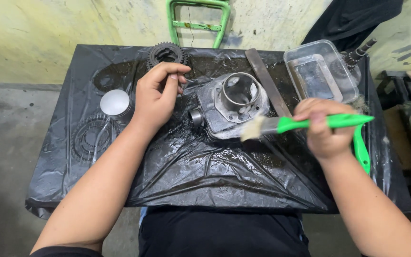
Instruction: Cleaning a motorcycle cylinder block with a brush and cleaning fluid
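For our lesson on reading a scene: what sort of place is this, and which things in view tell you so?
Probably a small repair workshop. A metal engine cylinder and gears lie on a wet black plastic sheet, and the right hand holds a green-handled brush to the cylinder.

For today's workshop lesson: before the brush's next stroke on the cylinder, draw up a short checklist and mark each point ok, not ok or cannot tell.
1. Brush gripped by the right hand: ok.
2. Bristles reach the cylinder: ok, at its near edge.
3. Left hand steadies the cylinder: not ok, it sits beside it, apart.
4. Black sheet covers the table under the work: ok.
5. Piston and gears lie apart from the brush: ok.
6. Liquid in the tray: cannot tell.
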